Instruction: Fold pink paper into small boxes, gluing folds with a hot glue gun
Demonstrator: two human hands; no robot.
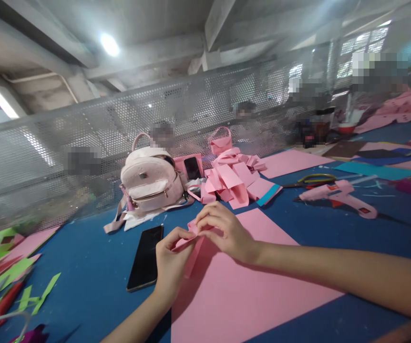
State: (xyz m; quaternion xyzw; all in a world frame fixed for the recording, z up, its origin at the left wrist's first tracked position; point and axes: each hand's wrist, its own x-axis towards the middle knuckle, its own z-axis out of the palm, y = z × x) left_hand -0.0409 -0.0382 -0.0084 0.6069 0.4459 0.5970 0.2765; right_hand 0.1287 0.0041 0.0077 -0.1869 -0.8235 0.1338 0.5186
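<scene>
A small folded piece of pink paper is pinched between both hands above the table. My left hand is closed on its near-left side, thumb and fingers pressed together. From the right, my right hand pinches the same piece near its top, the fingertips of both hands almost meeting. Part of the piece is hidden behind the fingers. Under the hands lies a large flat pink sheet. A black phone rests on the table just left of my left hand.
Behind stand a pale pink backpack and a heap of pink paper pieces. To the right lie a pink glue gun and yellow-handled scissors. Green paper scraps and red-handled scissors are at left. A perforated metal partition runs behind.
</scene>
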